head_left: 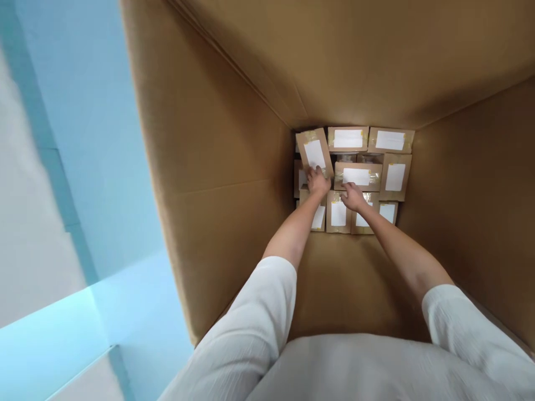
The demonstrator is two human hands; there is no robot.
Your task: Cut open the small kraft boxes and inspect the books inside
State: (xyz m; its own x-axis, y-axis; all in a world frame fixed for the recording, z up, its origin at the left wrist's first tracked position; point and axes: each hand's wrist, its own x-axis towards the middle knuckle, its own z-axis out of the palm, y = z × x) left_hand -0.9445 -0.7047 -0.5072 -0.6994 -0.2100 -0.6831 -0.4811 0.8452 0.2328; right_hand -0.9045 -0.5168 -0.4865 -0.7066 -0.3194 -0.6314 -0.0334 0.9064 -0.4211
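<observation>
Deep inside a large cardboard carton (217, 139), several small cardboard boxes with white labels and clear tape lie packed together. My left hand (319, 181) grips the lower end of a tilted small cardboard box (308, 139) at the upper left of the pack. This box sits askew over its neighbours. My right hand (353, 197) rests at the lower edge of the middle box (371, 177), fingers partly stretched out and apart, holding nothing that I can see. Below it stands another labelled box (338, 214), partly covered by the hand.
The tall carton walls surround both arms, and the left wall's top edge (154, 184) runs close by my left sleeve. Two more labelled boxes lie along the far side, one a box (390, 140) in the right corner. Outside is a pale blue floor (96, 139).
</observation>
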